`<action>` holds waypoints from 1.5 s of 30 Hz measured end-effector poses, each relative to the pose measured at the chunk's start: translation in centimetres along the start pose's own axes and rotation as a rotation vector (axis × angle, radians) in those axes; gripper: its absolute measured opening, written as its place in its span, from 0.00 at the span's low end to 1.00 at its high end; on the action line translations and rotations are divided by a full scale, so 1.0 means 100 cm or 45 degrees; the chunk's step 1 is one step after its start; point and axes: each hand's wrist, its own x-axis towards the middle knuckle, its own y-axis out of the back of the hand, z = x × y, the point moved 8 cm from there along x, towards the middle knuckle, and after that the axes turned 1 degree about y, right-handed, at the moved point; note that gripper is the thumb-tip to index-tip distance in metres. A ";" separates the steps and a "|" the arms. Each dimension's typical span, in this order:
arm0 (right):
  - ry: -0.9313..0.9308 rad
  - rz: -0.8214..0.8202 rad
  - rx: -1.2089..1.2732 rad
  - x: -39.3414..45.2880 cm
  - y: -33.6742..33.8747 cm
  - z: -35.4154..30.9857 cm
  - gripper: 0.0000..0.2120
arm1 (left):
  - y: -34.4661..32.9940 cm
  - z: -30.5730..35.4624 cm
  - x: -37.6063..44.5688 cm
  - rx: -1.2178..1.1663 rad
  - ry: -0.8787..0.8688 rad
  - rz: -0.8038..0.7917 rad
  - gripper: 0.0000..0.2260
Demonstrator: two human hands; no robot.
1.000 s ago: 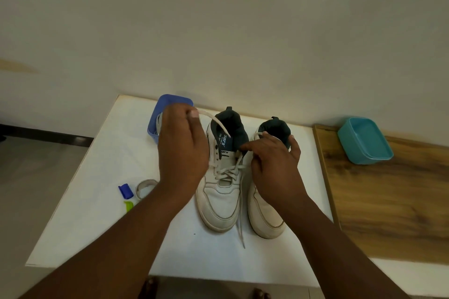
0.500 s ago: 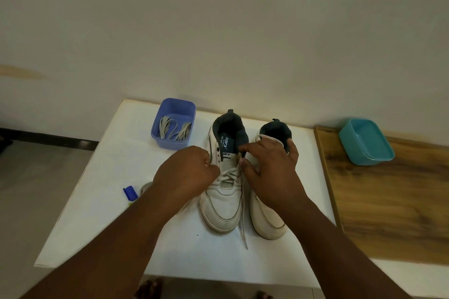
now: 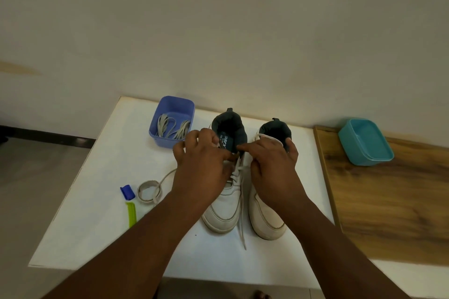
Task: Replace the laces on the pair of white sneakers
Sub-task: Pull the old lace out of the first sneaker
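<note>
Both hands, left (image 3: 201, 167) and right (image 3: 272, 167), worked the lace (image 3: 239, 170) on the left sneaker (image 3: 223, 211); its mate (image 3: 267, 223) stood beside it on the white worktop (image 3: 97, 201).

A teal tub (image 3: 366, 141) sits on the wooden board (image 3: 388, 201) at three o'clock; a blue-capped green tube (image 3: 130, 204) lies on the white tabletop (image 3: 97, 201) at eight.

Both hands — left (image 3: 204, 165), right (image 3: 272, 165) — pinching

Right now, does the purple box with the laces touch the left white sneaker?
Apart. In the head view, a strip of white table shows between the purple box and the left sneaker; the left hand covers part of that gap.
</note>
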 end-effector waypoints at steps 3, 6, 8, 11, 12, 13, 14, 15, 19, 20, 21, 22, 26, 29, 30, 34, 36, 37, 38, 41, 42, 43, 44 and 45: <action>0.026 -0.005 -0.010 -0.001 0.000 -0.004 0.22 | -0.008 -0.003 0.000 0.053 0.035 -0.093 0.13; 0.084 -0.040 -0.040 -0.001 0.001 -0.012 0.19 | -0.007 -0.003 0.001 0.053 0.018 -0.090 0.14; 0.111 -0.059 -0.041 -0.001 0.000 -0.014 0.15 | -0.003 -0.001 0.001 0.047 0.016 -0.079 0.14; 0.132 -0.049 -0.026 0.001 -0.002 -0.012 0.14 | 0.005 0.001 0.000 0.060 0.011 -0.046 0.13; 0.140 -0.046 -0.024 0.002 -0.002 -0.010 0.14 | 0.009 0.001 0.000 0.066 0.009 -0.029 0.13; 0.143 -0.039 -0.020 0.003 -0.001 -0.008 0.15 | 0.013 0.000 -0.001 0.077 0.006 -0.026 0.14; 0.142 -0.029 -0.013 0.004 0.001 -0.006 0.15 | 0.016 -0.001 -0.002 0.097 0.009 -0.039 0.14; 0.137 -0.018 -0.003 0.004 0.003 -0.005 0.15 | 0.019 -0.004 -0.002 0.119 0.020 -0.055 0.15; 0.126 0.005 0.012 0.004 0.004 -0.004 0.14 | 0.020 -0.004 -0.004 -0.009 0.020 -0.044 0.15; 0.129 0.006 0.006 0.003 0.003 -0.005 0.13 | 0.017 0.001 -0.005 -0.056 -0.025 -0.036 0.15; 0.130 0.007 -0.005 0.002 0.003 -0.006 0.12 | 0.014 0.007 -0.004 -0.069 -0.076 -0.043 0.16; 0.129 0.007 -0.016 0.001 0.002 -0.007 0.11 | 0.009 0.010 -0.003 -0.054 -0.112 -0.069 0.16; 0.113 0.013 -0.019 -0.001 0.004 -0.007 0.10 | -0.005 0.007 -0.001 0.016 -0.073 -0.186 0.12; 0.102 0.001 -0.019 -0.001 0.006 -0.008 0.10 | 0.016 0.001 0.003 0.086 -0.027 0.001 0.11; 0.091 -0.008 -0.016 -0.001 0.006 -0.008 0.09 | 0.024 -0.004 0.005 0.115 0.007 0.104 0.11; 0.077 0.011 0.017 -0.001 0.008 -0.008 0.10 | 0.027 -0.005 0.002 -0.063 -0.057 0.198 0.08; 0.074 0.015 0.016 -0.002 0.008 -0.008 0.10 | 0.003 0.006 -0.003 -0.052 -0.088 -0.035 0.12; 0.071 0.011 0.010 -0.002 0.007 -0.008 0.11 | -0.007 0.010 -0.005 -0.019 -0.083 -0.131 0.14; 0.072 0.006 0.005 -0.002 0.006 -0.008 0.11 | -0.012 0.011 -0.005 0.006 -0.074 -0.181 0.15; 0.078 0.011 0.014 -0.002 0.006 -0.008 0.11 | -0.005 0.008 0.000 0.008 -0.061 -0.134 0.10; 0.080 0.012 0.020 -0.001 0.006 -0.008 0.11 | -0.001 0.006 0.001 0.041 -0.052 -0.108 0.10; 0.084 0.014 0.024 -0.001 0.006 -0.008 0.10 | 0.004 0.005 0.001 0.086 -0.029 -0.083 0.11; 0.087 0.017 0.027 0.000 0.007 -0.009 0.10 | 0.010 0.003 0.000 0.129 0.011 -0.051 0.13; 0.085 0.015 0.036 0.001 0.008 -0.009 0.10 | 0.017 -0.001 -0.001 0.173 0.065 -0.019 0.17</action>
